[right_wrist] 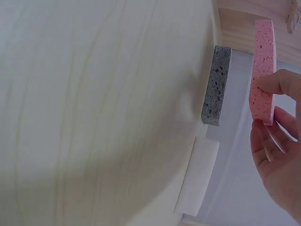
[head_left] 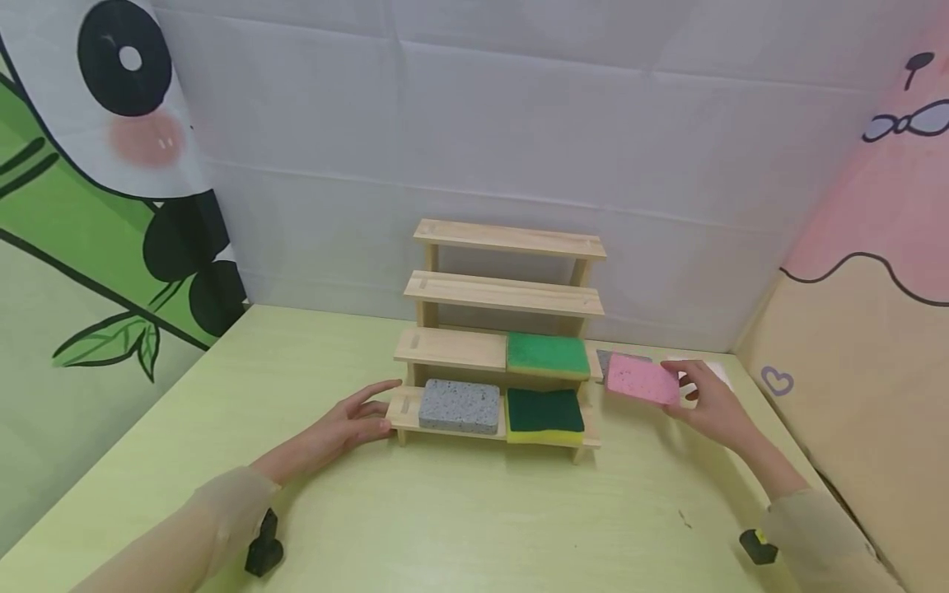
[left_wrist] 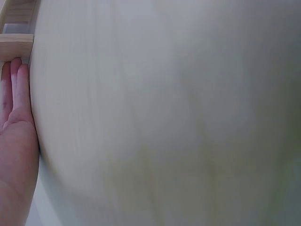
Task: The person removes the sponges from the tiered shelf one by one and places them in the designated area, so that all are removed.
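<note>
My right hand (head_left: 708, 403) pinches a pink sponge (head_left: 642, 380) at its right end, raised beside the right side of a wooden four-step rack (head_left: 504, 288). In the right wrist view the thumb lies on one face of the sponge (right_wrist: 263, 61), with fingertips at its lower end. My left hand (head_left: 341, 430) touches the left end of the rack's lowest step, its fingers fairly straight. On that step lie a grey speckled sponge (head_left: 459, 405) and a dark green and yellow scouring sponge (head_left: 544, 412). A brighter green sponge (head_left: 548, 354) rests on the step above, at its right.
Behind the pink sponge, another grey sponge (right_wrist: 217, 85) and a white block (right_wrist: 198, 175) stand on the pale table (head_left: 474, 519) near the back wall. The rack's two upper steps are bare. Printed cloth walls (head_left: 519, 123) enclose the back and sides.
</note>
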Motion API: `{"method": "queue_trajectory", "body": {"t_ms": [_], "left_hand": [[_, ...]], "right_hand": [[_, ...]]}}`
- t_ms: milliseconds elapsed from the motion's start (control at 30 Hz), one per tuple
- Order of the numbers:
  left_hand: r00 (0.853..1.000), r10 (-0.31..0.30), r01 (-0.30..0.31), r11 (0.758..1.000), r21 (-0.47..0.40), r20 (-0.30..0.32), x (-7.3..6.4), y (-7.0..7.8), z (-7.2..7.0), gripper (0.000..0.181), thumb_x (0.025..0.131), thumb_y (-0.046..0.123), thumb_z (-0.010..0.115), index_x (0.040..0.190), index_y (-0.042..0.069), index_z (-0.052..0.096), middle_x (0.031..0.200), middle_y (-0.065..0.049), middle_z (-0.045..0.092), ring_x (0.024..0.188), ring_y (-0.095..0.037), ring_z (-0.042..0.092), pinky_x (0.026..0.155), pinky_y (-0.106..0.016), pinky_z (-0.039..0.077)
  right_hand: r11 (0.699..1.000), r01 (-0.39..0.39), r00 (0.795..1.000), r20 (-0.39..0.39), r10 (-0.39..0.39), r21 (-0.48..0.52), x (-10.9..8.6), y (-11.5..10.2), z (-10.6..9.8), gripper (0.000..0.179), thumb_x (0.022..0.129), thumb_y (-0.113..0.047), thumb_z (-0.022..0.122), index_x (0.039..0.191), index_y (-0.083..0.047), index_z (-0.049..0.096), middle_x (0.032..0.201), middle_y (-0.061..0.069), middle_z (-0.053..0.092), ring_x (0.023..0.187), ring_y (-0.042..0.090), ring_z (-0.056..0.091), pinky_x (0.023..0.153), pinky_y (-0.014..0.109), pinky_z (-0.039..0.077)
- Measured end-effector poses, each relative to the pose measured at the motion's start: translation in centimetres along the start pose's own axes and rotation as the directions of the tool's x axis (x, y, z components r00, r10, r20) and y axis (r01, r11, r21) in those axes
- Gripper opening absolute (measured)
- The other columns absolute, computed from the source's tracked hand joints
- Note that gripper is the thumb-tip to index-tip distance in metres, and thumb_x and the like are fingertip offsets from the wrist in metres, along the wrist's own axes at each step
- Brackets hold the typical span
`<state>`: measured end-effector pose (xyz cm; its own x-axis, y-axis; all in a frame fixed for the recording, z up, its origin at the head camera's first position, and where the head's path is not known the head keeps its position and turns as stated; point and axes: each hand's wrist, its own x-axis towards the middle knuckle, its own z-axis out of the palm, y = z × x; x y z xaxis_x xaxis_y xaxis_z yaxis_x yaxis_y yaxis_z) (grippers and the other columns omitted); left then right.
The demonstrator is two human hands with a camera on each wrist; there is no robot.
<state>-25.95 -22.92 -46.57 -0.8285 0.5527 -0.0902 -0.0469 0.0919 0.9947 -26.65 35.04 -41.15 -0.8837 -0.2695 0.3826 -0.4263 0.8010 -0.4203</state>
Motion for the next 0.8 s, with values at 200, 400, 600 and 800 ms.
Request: {"method": "queue_trajectory", "body": {"t_ms": [200, 400, 600, 800], "left_hand": [[1.000, -0.006, 0.006, 1.000, 0.007, -0.005, 0.1, 0.0, 0.0, 0.068, 0.101, 0.015, 0.055, 0.158, 0.027, 0.019, 0.148, -0.016, 0.044, 0.125, -0.014, 0.057, 0.103, -0.025, 0.049], [1.000, 0.007, -0.007, 1.000, 0.007, 0.000, 0.2, -0.1, -0.2, 0.069, 0.101, 0.014, 0.055, 0.159, 0.024, 0.017, 0.147, -0.017, 0.045, 0.124, -0.013, 0.058, 0.102, -0.024, 0.049], [1.000, -0.001, 0.001, 1.000, 0.002, 0.001, 0.1, -0.1, -0.2, 0.069, 0.101, 0.015, 0.055, 0.158, 0.026, 0.018, 0.147, -0.015, 0.046, 0.125, -0.013, 0.058, 0.103, -0.024, 0.049], [1.000, 0.009, -0.009, 1.000, 0.004, 0.009, 0.1, -0.2, -0.2, 0.068, 0.101, 0.014, 0.054, 0.158, 0.025, 0.018, 0.147, -0.015, 0.045, 0.125, -0.013, 0.057, 0.103, -0.024, 0.049]], "right_hand": [[1.000, -0.002, 0.998, 0.065, 0.001, 0.014, -0.1, 0.2, 0.6, 0.061, 0.076, -0.004, 0.080, 0.131, 0.004, 0.055, 0.121, 0.021, 0.059, 0.096, 0.024, 0.057, 0.073, 0.032, 0.056], [0.998, -0.043, 0.988, 0.149, 0.035, 0.050, -0.1, 0.4, 1.0, 0.061, 0.076, -0.007, 0.081, 0.129, 0.006, 0.055, 0.118, 0.022, 0.059, 0.099, 0.030, 0.059, 0.075, 0.034, 0.058], [0.997, -0.069, 0.974, 0.218, 0.057, 0.046, -0.2, 0.6, 1.6, 0.064, 0.074, -0.011, 0.083, 0.129, 0.007, 0.056, 0.117, 0.022, 0.059, 0.098, 0.029, 0.060, 0.077, 0.034, 0.057], [0.995, -0.076, 0.966, 0.250, 0.058, 0.065, -0.4, 0.6, 1.6, 0.065, 0.074, -0.011, 0.083, 0.129, 0.008, 0.055, 0.118, 0.023, 0.059, 0.097, 0.028, 0.061, 0.076, 0.035, 0.057]]}}
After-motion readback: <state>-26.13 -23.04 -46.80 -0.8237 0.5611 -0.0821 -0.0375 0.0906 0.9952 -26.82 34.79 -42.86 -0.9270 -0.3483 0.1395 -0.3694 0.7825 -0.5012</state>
